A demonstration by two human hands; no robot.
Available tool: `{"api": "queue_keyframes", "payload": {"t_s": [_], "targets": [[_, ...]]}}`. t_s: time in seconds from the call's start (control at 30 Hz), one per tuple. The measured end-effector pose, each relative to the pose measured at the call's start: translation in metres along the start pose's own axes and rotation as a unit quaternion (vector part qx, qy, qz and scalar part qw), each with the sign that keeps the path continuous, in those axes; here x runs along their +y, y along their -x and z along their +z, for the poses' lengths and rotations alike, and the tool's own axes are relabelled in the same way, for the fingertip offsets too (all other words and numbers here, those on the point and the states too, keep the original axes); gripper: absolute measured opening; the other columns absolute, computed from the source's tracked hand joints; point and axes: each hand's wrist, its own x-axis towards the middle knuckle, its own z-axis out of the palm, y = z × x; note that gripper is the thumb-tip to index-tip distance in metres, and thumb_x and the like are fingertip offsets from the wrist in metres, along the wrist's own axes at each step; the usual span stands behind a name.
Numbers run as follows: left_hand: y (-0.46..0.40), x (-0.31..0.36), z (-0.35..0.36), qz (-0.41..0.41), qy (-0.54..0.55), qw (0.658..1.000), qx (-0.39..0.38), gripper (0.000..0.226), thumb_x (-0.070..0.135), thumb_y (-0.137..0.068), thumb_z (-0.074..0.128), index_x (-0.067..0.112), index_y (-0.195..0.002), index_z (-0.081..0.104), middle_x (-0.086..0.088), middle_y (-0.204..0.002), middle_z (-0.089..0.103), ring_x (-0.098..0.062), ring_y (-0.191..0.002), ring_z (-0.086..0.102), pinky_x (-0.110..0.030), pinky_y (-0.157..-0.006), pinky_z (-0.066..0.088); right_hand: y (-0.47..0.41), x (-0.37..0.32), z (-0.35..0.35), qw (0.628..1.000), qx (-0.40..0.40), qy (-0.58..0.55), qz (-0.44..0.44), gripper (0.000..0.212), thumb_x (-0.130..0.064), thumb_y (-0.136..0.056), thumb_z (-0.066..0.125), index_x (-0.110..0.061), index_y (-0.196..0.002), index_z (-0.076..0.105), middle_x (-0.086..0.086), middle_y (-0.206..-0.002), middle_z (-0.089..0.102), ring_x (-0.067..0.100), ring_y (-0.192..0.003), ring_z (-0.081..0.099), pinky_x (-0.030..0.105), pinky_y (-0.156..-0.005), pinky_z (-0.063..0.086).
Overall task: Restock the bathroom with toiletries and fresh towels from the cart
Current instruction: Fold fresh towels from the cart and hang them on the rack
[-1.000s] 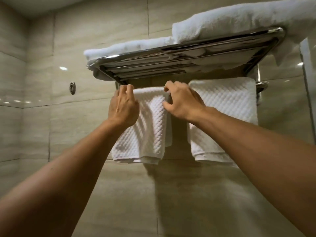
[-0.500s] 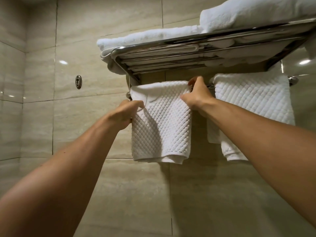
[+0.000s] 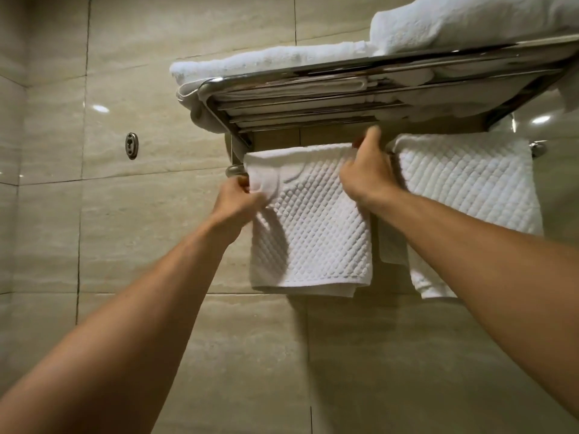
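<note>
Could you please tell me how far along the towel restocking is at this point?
Done: folded towels lie on the rack, and the right towel hangs on the bar. In hand: the left hand pinches the left towel at its left edge while the right hand grips its top right corner, straightening it. Left: toiletries; neither they nor the cart are in view.

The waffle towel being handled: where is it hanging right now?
In the head view, the waffle towel hangs centre-frame on the rail under the chrome rack, left of a second waffle towel, with the left hand and right hand gripping its top corners.
</note>
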Motion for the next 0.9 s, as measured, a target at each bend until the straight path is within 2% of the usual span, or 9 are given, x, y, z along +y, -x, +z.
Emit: {"api": "queue_keyframes", "payload": {"t_s": [0.1, 0.2, 0.3, 0.37, 0.47, 0.57, 0.63, 0.73, 0.9], "targets": [[0.002, -0.007, 0.004, 0.216, -0.386, 0.888, 0.129, 0.085, 0.038, -0.07, 0.083, 0.018, -0.139, 0.037, -0.007, -0.134, 0.043, -0.025, -0.117, 0.043, -0.037, -0.098, 0.044, -0.002, 0.013, -0.007, 0.974, 0.07, 0.185, -0.108, 0.058, -0.015, -0.091, 0.056, -0.025, -0.137, 0.02, 0.008, -0.102, 0.056, 0.027, -0.085, 0.06, 0.036, -0.058, 0.053], [0.007, -0.001, 0.019, 0.38, -0.515, 0.763, 0.094, 0.076, 0.031, -0.085, 0.069, 0.013, -0.149, 0.032, -0.015, -0.151, 0.033, -0.032, -0.137, 0.032, -0.045, -0.116, 0.027, -0.006, 0.018, -0.01, 0.872, 0.093, 0.406, -0.256, 0.049, -0.021, -0.09, 0.056, -0.015, -0.134, 0.036, 0.02, -0.138, 0.038, 0.036, -0.119, 0.044, 0.046, -0.094, 0.045], [0.005, 0.01, 0.038, 0.366, -0.518, 0.772, 0.041, 0.064, 0.036, -0.094, 0.034, 0.012, -0.153, 0.024, -0.013, -0.156, 0.029, -0.03, -0.144, 0.026, -0.047, -0.121, 0.018, -0.004, 0.014, -0.008, 0.817, 0.044, 0.463, -0.342, 0.046, -0.034, -0.095, 0.037, -0.014, -0.135, 0.047, 0.019, -0.14, 0.045, 0.035, -0.126, 0.043, 0.053, -0.11, 0.028], [-0.001, 0.014, 0.041, 0.34, -0.521, 0.782, 0.035, 0.07, 0.048, -0.093, 0.02, 0.011, -0.153, 0.022, -0.015, -0.154, 0.032, -0.031, -0.142, 0.029, -0.047, -0.121, 0.017, -0.006, 0.017, -0.008, 0.808, -0.015, 0.5, -0.312, 0.064, -0.052, -0.099, 0.024, -0.016, -0.151, 0.03, 0.021, -0.145, 0.046, 0.036, -0.134, 0.041, 0.055, -0.116, 0.017], [-0.007, 0.014, 0.034, 0.313, -0.539, 0.781, 0.024, 0.079, 0.063, -0.095, 0.016, 0.008, -0.152, 0.02, -0.019, -0.151, 0.034, -0.034, -0.14, 0.031, -0.049, -0.121, 0.016, -0.006, 0.026, -0.008, 0.79, -0.083, 0.536, -0.284, 0.08, -0.066, -0.097, 0.012, -0.017, -0.158, -0.004, 0.024, -0.162, 0.012, 0.039, -0.15, 0.013, 0.052, -0.122, 0.006], [-0.009, 0.018, 0.028, 0.317, -0.547, 0.775, 0.013, 0.075, 0.063, -0.097, 0.023, 0.007, -0.148, 0.024, -0.021, -0.144, 0.04, -0.037, -0.134, 0.037, -0.051, -0.119, 0.02, -0.007, 0.02, -0.016, 0.81, -0.159, 0.482, -0.293, 0.081, -0.07, -0.095, 0.014, -0.021, -0.158, -0.003, 0.022, -0.163, 0.006, 0.038, -0.15, 0.009, 0.05, -0.122, 0.006], [-0.011, 0.023, 0.024, 0.294, -0.561, 0.774, 0.005, 0.073, 0.061, -0.098, 0.022, 0.007, -0.147, 0.025, -0.021, -0.143, 0.041, -0.036, -0.134, 0.038, -0.053, -0.119, 0.019, -0.011, 0.016, -0.037, 0.831, -0.131, 0.415, -0.347, 0.067, -0.062, -0.098, 0.02, -0.022, -0.152, 0.027, 0.017, -0.154, 0.035, 0.031, -0.137, 0.037, 0.048, -0.115, 0.023], [-0.004, 0.029, 0.029, 0.276, -0.569, 0.774, 0.017, 0.077, 0.06, -0.097, 0.019, 0.008, -0.153, 0.016, -0.019, -0.155, 0.028, -0.034, -0.144, 0.026, -0.054, -0.121, 0.011, -0.02, 0.037, -0.078, 0.85, 0.08, 0.39, -0.345, 0.047, -0.046, -0.097, 0.027, -0.015, -0.121, 0.053, 0.014, -0.121, 0.057, 0.031, -0.112, 0.05, 0.047, -0.105, 0.032], [0.024, 0.043, 0.088, 0.39, -0.532, 0.749, -0.069, 0.088, 0.082, -0.086, 0.014, 0.032, -0.156, -0.002, -0.006, -0.166, 0.001, -0.033, -0.152, 0.001, -0.059, -0.121, 0.003, -0.01, 0.068, -0.079, 0.865, -0.01, 0.477, -0.156, 0.075, -0.063, -0.098, 0.017, -0.014, -0.154, 0.016, 0.023, -0.156, 0.025, 0.043, -0.143, 0.023, 0.056, -0.119, 0.013]]}}
